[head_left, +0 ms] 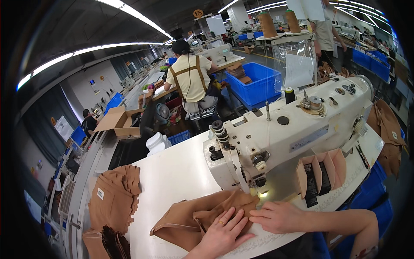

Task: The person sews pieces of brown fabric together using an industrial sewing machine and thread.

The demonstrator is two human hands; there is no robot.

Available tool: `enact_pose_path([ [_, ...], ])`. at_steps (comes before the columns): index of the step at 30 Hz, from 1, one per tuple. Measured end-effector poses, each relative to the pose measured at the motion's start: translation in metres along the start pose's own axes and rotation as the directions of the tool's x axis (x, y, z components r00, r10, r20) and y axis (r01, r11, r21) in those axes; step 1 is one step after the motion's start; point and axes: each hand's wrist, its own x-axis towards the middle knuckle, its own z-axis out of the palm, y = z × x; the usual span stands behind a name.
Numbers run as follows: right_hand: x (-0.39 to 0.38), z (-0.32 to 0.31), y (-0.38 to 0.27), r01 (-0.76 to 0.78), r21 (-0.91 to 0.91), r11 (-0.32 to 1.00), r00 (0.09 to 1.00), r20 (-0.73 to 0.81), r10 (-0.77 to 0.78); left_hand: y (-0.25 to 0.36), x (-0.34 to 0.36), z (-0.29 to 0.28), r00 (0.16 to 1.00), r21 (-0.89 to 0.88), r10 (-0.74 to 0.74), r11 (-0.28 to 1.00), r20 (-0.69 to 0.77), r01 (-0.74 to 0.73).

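Observation:
Brown fabric [181, 220] lies bunched on the white table, its far right end beside the needle area of a white sewing machine [293, 123]. A small lamp lights that spot. My left hand [224, 231], with a ring on one finger, rests flat on the cloth, fingers stretched out. At the cloth's right edge my right hand [276, 216] has its fingers bent and pressed together on the brown fabric. The fingertips of both hands are close to each other, just in front of the machine's head.
Stacked brown pieces [114, 196] lie at the table's left. A pink divided holder [321, 175] with black labels stands right of the needle; scissors [362, 155] lie beyond it. Thread cones [267, 25] stand above. Past the machine are a blue bin [254, 82] and a seated co-worker [189, 80].

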Motion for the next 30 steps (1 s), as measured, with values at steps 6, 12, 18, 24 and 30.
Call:
enact_pose_path([
  [6, -0.006, 0.004, 0.003, -0.021, 0.122, 0.992, 1.0, -0.005, 0.021, -0.011, 0.034, 0.016, 0.939, -0.221, -0.336, 0.924, -0.073, 0.313],
  [12, -0.009, 0.001, 0.003, -0.038, 0.158, 0.987, 0.998, -0.045, 0.046, -0.023, 0.042, 0.041, 0.934, -0.081, -0.289, 0.957, -0.208, 0.279],
  [18, -0.009, 0.007, 0.005, -0.038, 0.145, 0.989, 0.998, -0.05, 0.045, -0.027, 0.04, 0.039, 0.966, -0.107, -0.184, 0.98, -0.183, 0.167],
  [24, -0.007, -0.002, 0.002, -0.066, 0.201, 0.977, 0.998, -0.008, 0.069, -0.021, 0.032, 0.026, 0.999, -0.06, -0.037, 0.998, -0.034, 0.035],
  [30, -0.006, -0.002, 0.004, -0.113, 0.267, 0.957, 0.994, 0.04, 0.106, -0.02, 0.029, 0.022, 0.998, -0.095, -0.05, 0.994, -0.026, 0.048],
])
